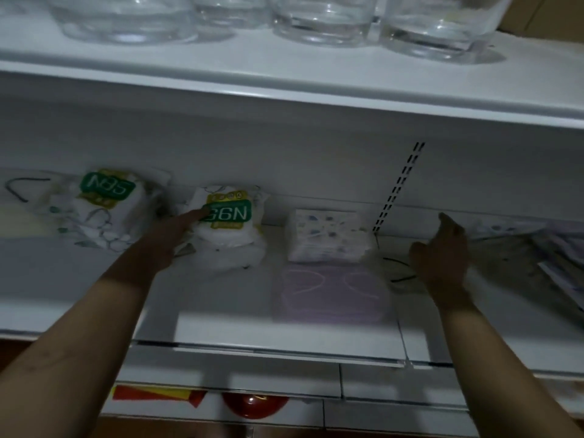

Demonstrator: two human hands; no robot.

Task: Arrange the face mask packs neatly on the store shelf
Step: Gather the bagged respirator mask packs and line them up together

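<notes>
Two green labels (107,186) read N95; left hand (170,233) touches one pack (232,238) with straight fingers (196,214), right hand (442,251) seemingly slack, empty.

Your white shelf (221,330) carries a speckled mask pack (328,235) at mid-board. Just left of it you have a green-labelled N95 pack (229,222), with a second N95 pack (107,203) farther left. A pink pack (328,295) lies directly in front of it, and flat packs (537,248) lie to its right.

Your left hand (169,237) covers the start of the middle N95 pack (232,241) label; the right-side packs (553,248) are blurred and cut off by the edge.
</notes>
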